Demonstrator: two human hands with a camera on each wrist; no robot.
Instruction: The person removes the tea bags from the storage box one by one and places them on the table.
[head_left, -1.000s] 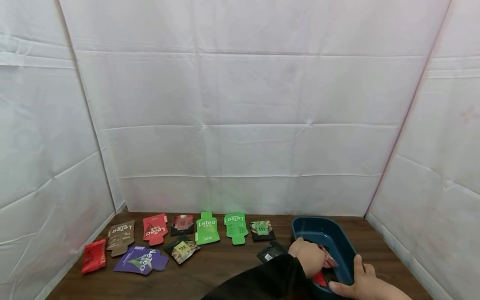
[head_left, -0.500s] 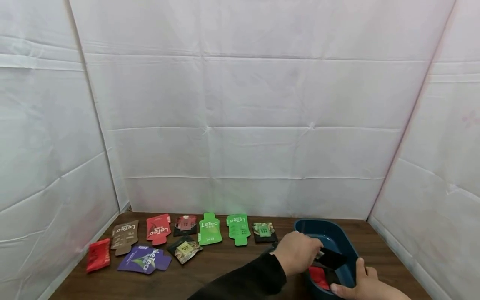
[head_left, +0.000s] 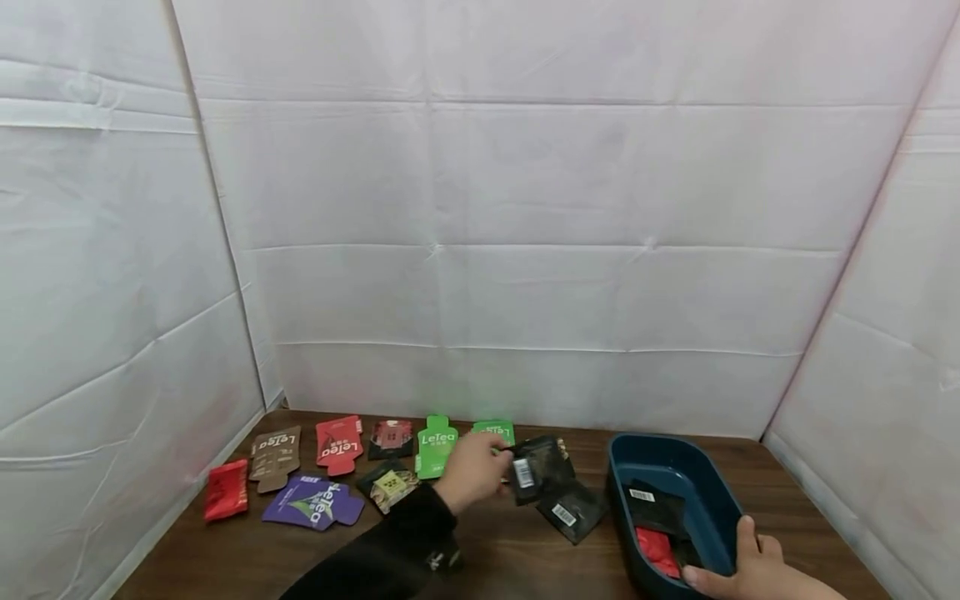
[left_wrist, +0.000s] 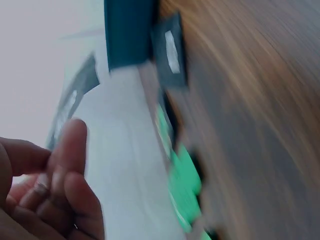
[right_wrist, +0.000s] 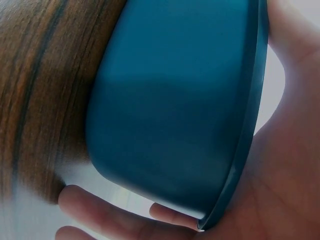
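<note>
My left hand (head_left: 474,471), at the end of a black sleeve, pinches a black tea sachet (head_left: 528,471) by its edge, with its white barcode label facing me. In the left wrist view the same sachet (left_wrist: 77,95) stands beyond the thumb and fingers, lifted off the wood. It overlaps a patterned black sachet (head_left: 564,454) in the head view. Just below lies another black sachet (head_left: 573,510), barcode up. My right hand (head_left: 757,562) grips the near right corner of a blue plastic box (head_left: 618,533), thumb over the rim. The right wrist view shows its fingers round the wall (right_wrist: 170,110).
Inside the box lie a black sachet (head_left: 654,508) and a red packet (head_left: 657,550). Across the table's left are a red packet (head_left: 227,490), a purple LeTea card (head_left: 311,502), and brown (head_left: 275,454), red (head_left: 339,443) and green (head_left: 436,447) ones. White cloth walls (head_left: 525,292) surround the table.
My left hand has lifted the black sachet out of the box and carried it left over the table. The right hand stays on the box. The head view has shifted slightly.
</note>
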